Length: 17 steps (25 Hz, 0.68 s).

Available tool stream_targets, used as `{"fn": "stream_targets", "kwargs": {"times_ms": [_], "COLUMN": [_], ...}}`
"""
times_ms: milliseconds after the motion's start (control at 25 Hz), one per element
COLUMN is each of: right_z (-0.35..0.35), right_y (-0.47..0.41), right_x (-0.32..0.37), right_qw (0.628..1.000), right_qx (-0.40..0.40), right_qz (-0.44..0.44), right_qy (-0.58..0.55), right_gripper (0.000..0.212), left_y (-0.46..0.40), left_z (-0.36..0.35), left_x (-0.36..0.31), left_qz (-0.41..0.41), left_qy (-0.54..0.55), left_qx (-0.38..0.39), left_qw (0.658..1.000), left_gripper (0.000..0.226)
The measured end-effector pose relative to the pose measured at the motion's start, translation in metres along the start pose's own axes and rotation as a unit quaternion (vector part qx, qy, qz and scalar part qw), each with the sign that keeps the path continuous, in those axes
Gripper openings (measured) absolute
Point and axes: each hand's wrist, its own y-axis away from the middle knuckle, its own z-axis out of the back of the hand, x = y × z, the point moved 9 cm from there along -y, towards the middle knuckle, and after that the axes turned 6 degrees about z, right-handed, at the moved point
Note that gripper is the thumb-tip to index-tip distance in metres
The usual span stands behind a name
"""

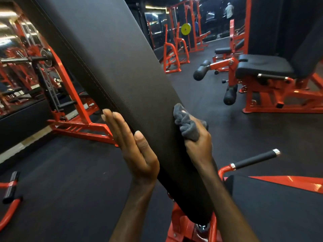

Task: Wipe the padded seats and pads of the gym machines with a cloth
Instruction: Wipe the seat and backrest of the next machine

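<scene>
A long black padded back pad (111, 60) slants from the top left down to the bottom centre on a red frame. My left hand (132, 147) lies flat with straight fingers against the pad's left edge. My right hand (197, 142) grips a bunched grey cloth (187, 123) and presses it on the pad's right edge, level with the left hand. A black padded seat (279, 210) sits at the lower right beside the pad's base.
A black-gripped handle (255, 158) juts out to the right of the pad. A leg machine with a black seat (264, 67) and roller pads stands at the right. Red racks and a mirror line the left. A person stands far back. Black floor lies all around.
</scene>
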Motion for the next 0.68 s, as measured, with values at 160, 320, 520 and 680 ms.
{"fn": "stream_targets", "kwargs": {"times_ms": [160,320,520,680], "right_z": [0.014,0.010,0.014,0.019], "right_y": [-0.020,0.047,-0.015,0.042], "right_x": [-0.030,-0.009,-0.009,-0.015], "right_qw": [0.995,0.998,0.999,0.995], "right_qx": [-0.041,-0.036,-0.029,-0.063], "right_qz": [-0.084,-0.047,-0.020,-0.079], "right_qy": [0.034,-0.034,0.022,0.011], "right_gripper": [0.057,0.048,0.055,0.053], "left_y": [0.018,0.033,0.030,0.031], "left_z": [-0.005,-0.006,-0.007,-0.007], "left_x": [-0.002,-0.003,-0.003,-0.003], "left_qz": [0.005,0.012,0.016,0.015], "left_qy": [-0.023,-0.028,-0.026,-0.010], "left_qx": [0.010,0.017,0.017,0.018], "left_qw": [1.000,0.999,0.999,1.000], "left_gripper": [0.061,0.062,0.060,0.060]}}
